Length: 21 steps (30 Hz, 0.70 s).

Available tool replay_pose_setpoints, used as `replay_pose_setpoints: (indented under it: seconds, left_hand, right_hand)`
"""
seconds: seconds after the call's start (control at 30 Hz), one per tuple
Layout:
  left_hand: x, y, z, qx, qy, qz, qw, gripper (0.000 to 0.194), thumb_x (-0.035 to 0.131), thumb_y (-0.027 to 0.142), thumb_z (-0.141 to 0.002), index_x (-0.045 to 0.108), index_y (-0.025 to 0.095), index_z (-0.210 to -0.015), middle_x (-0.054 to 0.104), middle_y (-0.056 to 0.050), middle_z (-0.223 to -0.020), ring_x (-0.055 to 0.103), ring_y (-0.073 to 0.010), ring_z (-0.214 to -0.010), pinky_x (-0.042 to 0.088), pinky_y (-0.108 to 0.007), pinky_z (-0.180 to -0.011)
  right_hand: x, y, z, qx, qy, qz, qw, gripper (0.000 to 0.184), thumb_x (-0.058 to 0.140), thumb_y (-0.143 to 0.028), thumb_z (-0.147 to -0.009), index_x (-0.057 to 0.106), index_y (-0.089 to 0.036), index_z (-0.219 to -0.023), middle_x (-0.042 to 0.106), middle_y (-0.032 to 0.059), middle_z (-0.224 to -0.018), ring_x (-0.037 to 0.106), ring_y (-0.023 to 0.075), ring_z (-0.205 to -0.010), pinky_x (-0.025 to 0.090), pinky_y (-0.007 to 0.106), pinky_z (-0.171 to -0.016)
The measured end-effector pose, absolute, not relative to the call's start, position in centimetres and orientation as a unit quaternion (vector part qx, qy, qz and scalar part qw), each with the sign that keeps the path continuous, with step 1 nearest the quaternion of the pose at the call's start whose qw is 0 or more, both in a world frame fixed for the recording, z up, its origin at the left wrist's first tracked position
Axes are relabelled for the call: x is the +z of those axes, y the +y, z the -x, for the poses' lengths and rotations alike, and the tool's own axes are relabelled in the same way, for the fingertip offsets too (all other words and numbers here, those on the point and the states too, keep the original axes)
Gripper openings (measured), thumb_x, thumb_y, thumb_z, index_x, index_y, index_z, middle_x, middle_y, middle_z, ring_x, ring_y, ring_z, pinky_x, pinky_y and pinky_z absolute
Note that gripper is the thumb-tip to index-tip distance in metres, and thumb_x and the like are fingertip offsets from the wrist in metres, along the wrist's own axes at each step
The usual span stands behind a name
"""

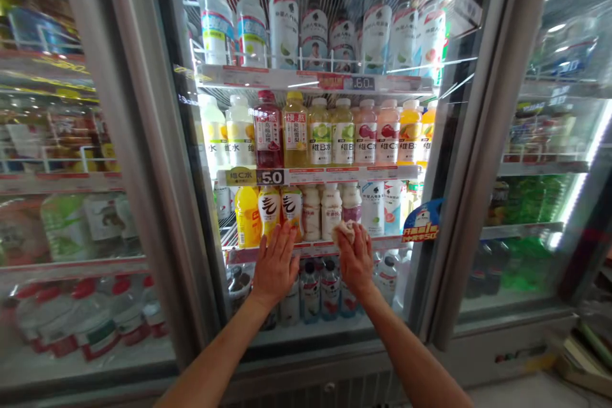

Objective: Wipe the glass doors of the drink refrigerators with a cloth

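**Crumpled cloth [345, 233] pressed to the cooler's glass door [310, 335]**

The pale cloth was bunched up against the glass, right of the middle and low on the door, level with the lower shelf of drinks. I had it gripped in the right hand [356, 262], with the fingers curled over it from the near side. Beside it, to the left and well apart, the left hand [276, 268] was open and holding nothing, fingers extended and palm toward the pane; it appeared to rest on the glass, though I could not see the contact itself.

I judged the step in hand to be rubbing the cloth over the pane. The next move, in my judgement, called for steady, even pressure, the cloth flat between fingers and glass, and care around the blue sticker [423, 220] to the right.

On the far side of the glass, yellow bottles [247, 213] stood behind and left of the left hand, and cream-coloured bottles [331, 209] stood between the hands and behind the cloth. More rows filled the shelves above and below. Farther out, metal frames [138, 140] bordered the door on both sides, with red-capped bottles [86, 315] beyond to the left and green bottles [530, 204] beyond to the right.
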State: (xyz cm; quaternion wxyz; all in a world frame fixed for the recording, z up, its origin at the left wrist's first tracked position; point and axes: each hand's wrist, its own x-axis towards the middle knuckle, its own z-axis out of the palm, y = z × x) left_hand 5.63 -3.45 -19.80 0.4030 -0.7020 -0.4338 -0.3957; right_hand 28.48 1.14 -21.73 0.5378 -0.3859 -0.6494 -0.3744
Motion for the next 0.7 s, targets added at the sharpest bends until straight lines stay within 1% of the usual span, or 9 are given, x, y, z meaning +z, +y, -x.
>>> replay_pose_setpoints:
  seconds: [0.1, 0.2, 0.27, 0.37, 0.4, 0.43, 0.57, 0.63, 0.7]
  left_hand:
    - [-20.6, -4.2, -4.2, -0.393, -0.457, 0.689, 0.402, 0.074, 0.049, 0.023, -0.083, 0.008, 0.016, -0.143, 0.031, -0.013, -0.144, 0.020, -0.0250, -0.137, 0.023, -0.046, -0.109]
    - [-21.6, -4.9, -3.2, -0.388, -0.481, 0.681, 0.393, 0.075, 0.050, 0.022, -0.082, 0.006, 0.016, -0.143, 0.028, -0.014, -0.145, 0.020, -0.0266, -0.137, 0.025, -0.047, -0.107]
    - [-22.1, -5.2, -2.7, -0.378, -0.484, 0.686, 0.390, 0.075, 0.050, 0.022, -0.082, 0.006, 0.016, -0.143, 0.028, -0.014, -0.145, 0.020, -0.0264, -0.137, 0.026, -0.047, -0.107]
    - [-22.7, -5.6, -1.5, -0.371, -0.488, 0.688, 0.388, 0.075, 0.049, 0.021, -0.082, 0.006, 0.016, -0.143, 0.026, -0.013, -0.146, 0.018, -0.0255, -0.137, 0.024, -0.046, -0.109]
    - [-22.9, -5.8, -1.0, -0.373, -0.495, 0.683, 0.386, 0.074, 0.049, 0.021, -0.082, 0.006, 0.016, -0.143, 0.024, -0.013, -0.147, 0.017, -0.0253, -0.137, 0.023, -0.046, -0.109]
    - [-23.1, -5.9, -0.3, -0.375, -0.505, 0.677, 0.382, 0.074, 0.048, 0.022, -0.083, 0.006, 0.016, -0.143, 0.022, -0.013, -0.147, 0.017, -0.0253, -0.138, 0.022, -0.046, -0.109]
    - [-24.1, -6.7, 2.1, -0.378, -0.533, 0.658, 0.375, 0.071, 0.046, 0.024, -0.084, 0.008, 0.015, -0.143, 0.022, -0.014, -0.147, 0.017, -0.0249, -0.137, 0.023, -0.046, -0.109]
    - [-24.7, -7.1, 2.7, -0.375, -0.530, 0.663, 0.371, 0.069, 0.046, 0.022, -0.084, 0.010, 0.015, -0.143, 0.025, -0.014, -0.146, 0.018, -0.0247, -0.137, 0.025, -0.045, -0.109]
    - [-25.0, -7.7, 3.1, -0.378, -0.528, 0.670, 0.362, 0.068, 0.045, 0.021, -0.083, 0.012, 0.016, -0.143, 0.027, -0.014, -0.146, 0.019, -0.0245, -0.137, 0.027, -0.044, -0.108]
  right_hand:
    - [-20.7, 1.7, -30.5, -0.363, -0.546, 0.443, 0.611, 0.062, 0.041, -0.013, -0.084, 0.022, -0.027, -0.142, 0.024, 0.0127, -0.148, 0.027, 0.0301, -0.134, 0.033, 0.055, -0.102]
    - [-20.7, 1.8, -29.4, -0.333, -0.473, 0.468, 0.668, 0.061, 0.039, -0.012, -0.085, 0.021, -0.021, -0.143, 0.021, 0.0167, -0.148, 0.022, 0.0312, -0.135, 0.032, 0.056, -0.102]
    - [-22.0, 1.0, -26.3, -0.345, -0.572, 0.425, 0.611, 0.062, 0.041, -0.010, -0.084, 0.024, -0.025, -0.142, 0.019, 0.0134, -0.149, 0.022, 0.0286, -0.136, 0.034, 0.051, -0.102]
    - [-23.6, -0.3, -22.3, -0.387, -0.737, 0.297, 0.468, 0.059, 0.043, -0.010, -0.083, 0.033, -0.031, -0.137, 0.029, 0.0062, -0.147, 0.026, 0.0218, -0.135, 0.032, 0.043, -0.106]
    - [-23.4, -0.4, -21.9, -0.392, -0.753, 0.281, 0.447, 0.058, 0.044, -0.011, -0.083, 0.034, -0.031, -0.137, 0.030, 0.0054, -0.146, 0.026, 0.0211, -0.135, 0.030, 0.043, -0.107]
    - [-23.0, -0.4, -21.8, -0.394, -0.746, 0.288, 0.453, 0.058, 0.044, -0.012, -0.083, 0.034, -0.031, -0.137, 0.029, 0.0059, -0.147, 0.026, 0.0216, -0.135, 0.029, 0.044, -0.107]
    - [-21.2, 0.4, -22.6, -0.370, -0.612, 0.398, 0.575, 0.060, 0.043, -0.012, -0.084, 0.027, -0.025, -0.140, 0.015, 0.0130, -0.151, 0.019, 0.0275, -0.137, 0.028, 0.050, -0.105]
    - [-21.9, 0.2, -21.8, -0.376, -0.656, 0.366, 0.542, 0.058, 0.043, -0.010, -0.083, 0.031, -0.025, -0.139, 0.019, 0.0122, -0.150, 0.019, 0.0266, -0.137, 0.029, 0.048, -0.105]
    - [-22.9, -0.4, -20.2, -0.396, -0.768, 0.256, 0.433, 0.053, 0.044, -0.011, -0.083, 0.039, -0.027, -0.134, 0.031, 0.0076, -0.146, 0.024, 0.0222, -0.136, 0.030, 0.044, -0.106]
